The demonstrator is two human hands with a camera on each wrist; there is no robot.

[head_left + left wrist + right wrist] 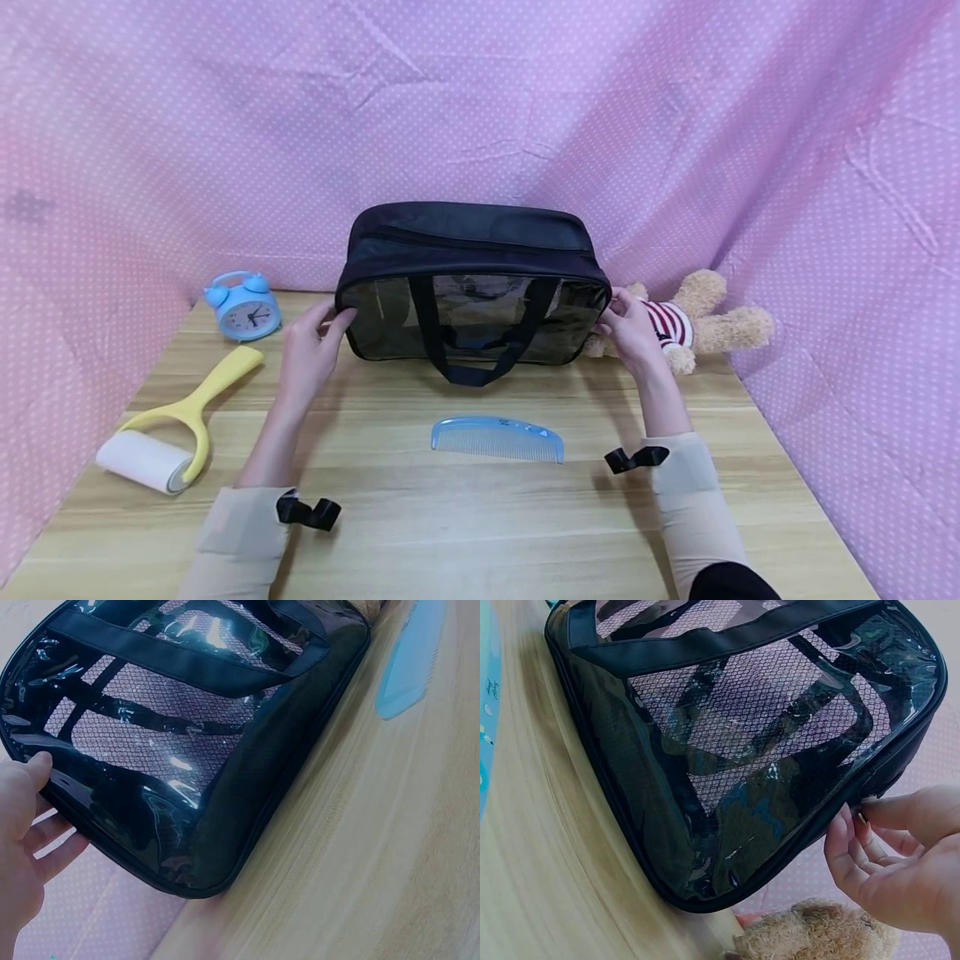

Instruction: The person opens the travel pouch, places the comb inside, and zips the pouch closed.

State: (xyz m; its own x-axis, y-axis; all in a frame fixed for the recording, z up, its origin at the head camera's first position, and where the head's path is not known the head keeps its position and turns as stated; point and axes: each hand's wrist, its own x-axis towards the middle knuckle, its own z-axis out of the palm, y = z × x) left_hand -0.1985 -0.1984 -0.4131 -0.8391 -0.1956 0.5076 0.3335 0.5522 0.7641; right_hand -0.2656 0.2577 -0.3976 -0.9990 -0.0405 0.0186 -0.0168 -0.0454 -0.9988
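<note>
A black toiletry bag (pixel 480 242) with a see-through front, a mesh panel and a strap handle (pixel 472 375) stands upright on the table, its zipper (pixel 465 240) running along the top. My left hand (pixel 309 346) holds the bag's left side edge; in the left wrist view the thumb (pixel 41 766) lies on the front and the fingers reach behind. On the opposite side, my right hand (pixel 633 333) pinches the right edge, thumb and fingertips meeting near the zipper's end in the right wrist view. A blue comb (pixel 497 438) lies on the table in front of the bag.
A teddy bear (pixel 697 321) in a striped shirt lies right of the bag, partly behind my right hand. A blue alarm clock (pixel 246 312) stands at the back left, with a yellow-handled lint roller (pixel 150 458) nearer. Pink dotted cloth (pixel 480 100) hangs around the wooden table (pixel 465 533).
</note>
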